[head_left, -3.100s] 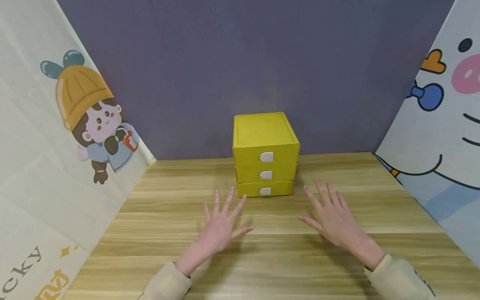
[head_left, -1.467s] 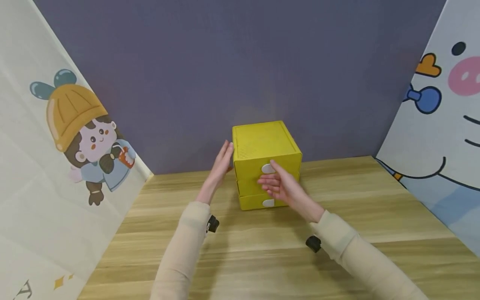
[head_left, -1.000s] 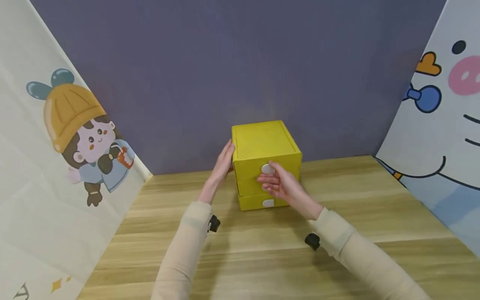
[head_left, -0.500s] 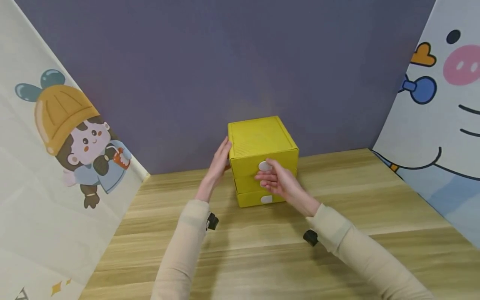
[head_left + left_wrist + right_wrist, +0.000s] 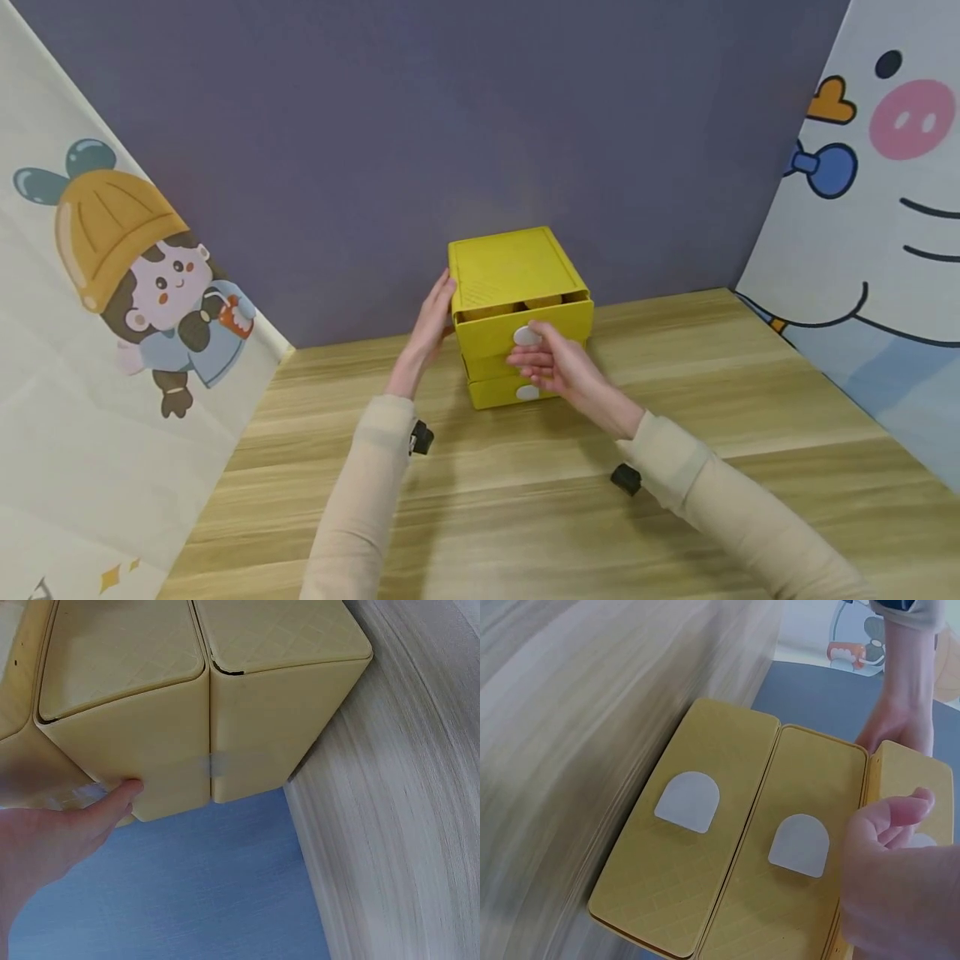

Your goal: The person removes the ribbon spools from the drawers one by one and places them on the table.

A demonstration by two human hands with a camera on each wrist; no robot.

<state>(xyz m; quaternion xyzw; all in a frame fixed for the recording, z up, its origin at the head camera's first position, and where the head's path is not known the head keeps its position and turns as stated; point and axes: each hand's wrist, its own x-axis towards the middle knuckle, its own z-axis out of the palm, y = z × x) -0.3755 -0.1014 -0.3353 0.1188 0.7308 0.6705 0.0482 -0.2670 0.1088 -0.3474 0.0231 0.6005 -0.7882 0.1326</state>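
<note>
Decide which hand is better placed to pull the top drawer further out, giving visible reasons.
Probably the right hand: it grips the white tab on the partly open top drawer. The left hand rests against the side of the yellow unit, better placed to steady it.

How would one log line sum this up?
yellow drawer unit: top drawer partly open; left hand: touching unit's side; right hand: on top drawer's white tab

The left forearm (image 5: 356, 492), sleeved in cream, reaches far and slightly right; the left hand (image 5: 431, 322) points far with its fingers (image 5: 446, 291) extended. The right forearm (image 5: 750, 510) slants from near right toward the far left, wrist (image 5: 624, 414) bare, the right hand (image 5: 564, 363) turned inward with its thumb (image 5: 547, 332) above bent fingers (image 5: 534, 360).
</note>
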